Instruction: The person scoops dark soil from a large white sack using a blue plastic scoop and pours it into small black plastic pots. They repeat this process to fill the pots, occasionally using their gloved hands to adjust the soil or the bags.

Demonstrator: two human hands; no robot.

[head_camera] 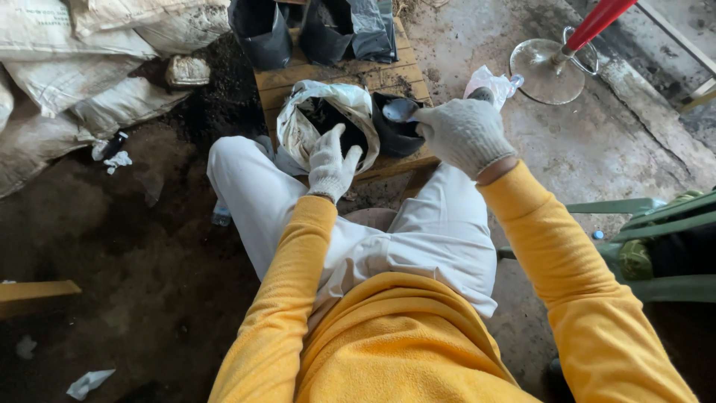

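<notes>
Here the small black grow bag [394, 133] stands on the wooden pallet [339, 75], just right of the white sack of dark soil [328, 123]. The right hand [464, 134], gloved, grips the bag's rim together with a grey scoop-like thing; the left hand [332, 166] rests open-fingered at the sack's mouth. Filling would go best with the rim held wide and upright, close beside the sack. Counted: one small bag in hand, one soil sack, about three black bags [313, 30] behind, several stacked sacks [89, 60] left.
</notes>
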